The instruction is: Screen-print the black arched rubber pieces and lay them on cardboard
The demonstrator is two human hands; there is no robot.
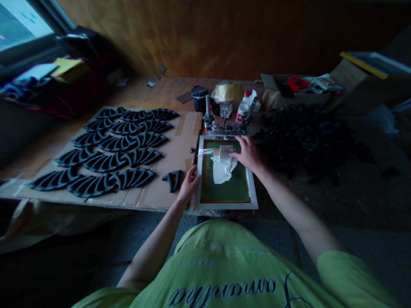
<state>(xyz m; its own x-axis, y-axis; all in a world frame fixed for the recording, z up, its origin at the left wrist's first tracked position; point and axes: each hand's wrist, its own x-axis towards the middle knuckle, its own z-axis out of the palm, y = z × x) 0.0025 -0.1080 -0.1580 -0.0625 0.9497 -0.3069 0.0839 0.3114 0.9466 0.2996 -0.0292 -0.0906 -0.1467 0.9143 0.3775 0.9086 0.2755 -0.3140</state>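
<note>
At the near edge of the wooden table [136,95], just beyond the wearer's lime-green shirt [231,263], is a silver frame [253,194] with a green mesh panel [224,193]. Left hand [190,184]: at the frame's left side, fingers loosely bent; whether it grips the rim cannot be told. Just left of this hand, two small black curved parts [174,182] lie on a cardboard sheet [144,199]. Further left, ribbed black parts [109,141] are laid out in five rows.

On the mesh, a white patch [223,171], material undetermined, adjoins a pale block [224,151] toward the far end. Right hand [248,153]: partly open, thumb apart from the fingers, thumb side at the block's right end, fingertips by the frame's far rim; no object is seen enclosed.

Beyond the frame stands a metal clamp fixture [227,130]. To the right, a dark heap [308,132], pieces indistinct. Behind: a black tub [199,100], a red-capped bottle [244,107] and an open carton [272,97]. A wooden wall [208,38] closes the far side.
</note>
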